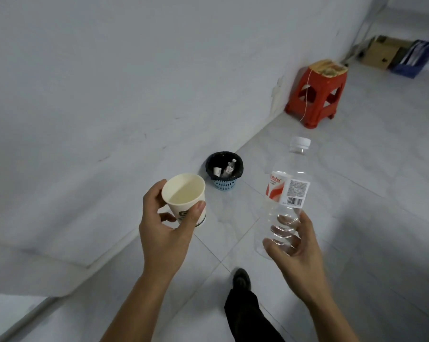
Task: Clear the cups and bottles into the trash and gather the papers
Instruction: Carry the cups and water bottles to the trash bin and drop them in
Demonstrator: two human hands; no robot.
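Note:
My left hand (167, 225) grips a white paper cup (185, 191) around its lower wall, its open mouth tilted toward me and nothing visible inside. My right hand (292, 239) holds the base of a clear, empty plastic bottle (286, 191) with a white cap and a red-and-white label, standing almost upright. Between and beyond both hands, a small blue trash basket (224, 170) with a black liner stands on the floor by the wall. A paper cup and a small bottle lie inside it.
A white wall runs along the left. A red plastic stool (315, 95) stands by the wall farther off. Cardboard boxes (382, 51) and a blue file holder (416, 58) sit under a metal shelf at the top right. My dark-trousered leg and shoe (243, 285) are on the tiled floor.

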